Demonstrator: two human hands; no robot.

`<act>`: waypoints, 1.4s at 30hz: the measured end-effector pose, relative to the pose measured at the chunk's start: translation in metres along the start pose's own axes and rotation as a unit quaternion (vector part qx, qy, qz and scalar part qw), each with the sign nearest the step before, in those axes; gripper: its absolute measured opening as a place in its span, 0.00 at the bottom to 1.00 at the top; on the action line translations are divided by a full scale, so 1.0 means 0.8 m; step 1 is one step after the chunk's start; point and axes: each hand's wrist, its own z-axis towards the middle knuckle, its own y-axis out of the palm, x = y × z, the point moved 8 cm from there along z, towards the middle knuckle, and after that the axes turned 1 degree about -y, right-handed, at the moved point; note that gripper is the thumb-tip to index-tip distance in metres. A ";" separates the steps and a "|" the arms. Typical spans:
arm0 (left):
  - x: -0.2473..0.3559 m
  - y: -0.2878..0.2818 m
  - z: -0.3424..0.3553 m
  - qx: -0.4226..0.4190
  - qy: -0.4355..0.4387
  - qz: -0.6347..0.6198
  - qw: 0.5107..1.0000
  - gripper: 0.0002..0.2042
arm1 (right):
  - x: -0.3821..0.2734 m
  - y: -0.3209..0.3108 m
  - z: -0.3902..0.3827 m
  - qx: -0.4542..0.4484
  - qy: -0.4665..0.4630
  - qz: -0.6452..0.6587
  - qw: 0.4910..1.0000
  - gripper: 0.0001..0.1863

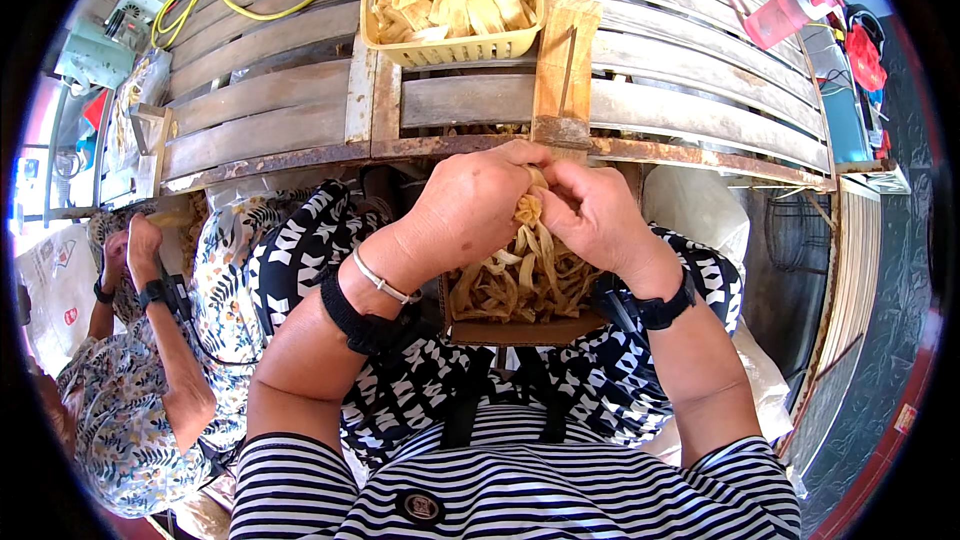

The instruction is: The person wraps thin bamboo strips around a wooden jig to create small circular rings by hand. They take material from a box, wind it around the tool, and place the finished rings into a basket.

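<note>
Yellowish strip point(528, 208) between left hand point(475, 202) and right hand point(602, 216); round badge point(420, 508) on shirt point(610, 490)

A crinkled tan strip point(528, 209) bunches between the hands point(598, 220)

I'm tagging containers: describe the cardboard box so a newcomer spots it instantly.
Start at the slatted wooden table across the top, then drop below its rusty front edge, between the knees. Beneath the left hand and right hand sits an open box of tangled tan strips. Its brown cardboard walls set it apart from the yellow basket on the table.
</note>
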 end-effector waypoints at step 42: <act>-0.125 -0.014 0.028 0.225 -0.305 -0.305 0.874 0.09 | 0.070 -0.083 0.040 0.270 0.026 0.009 0.962 0.12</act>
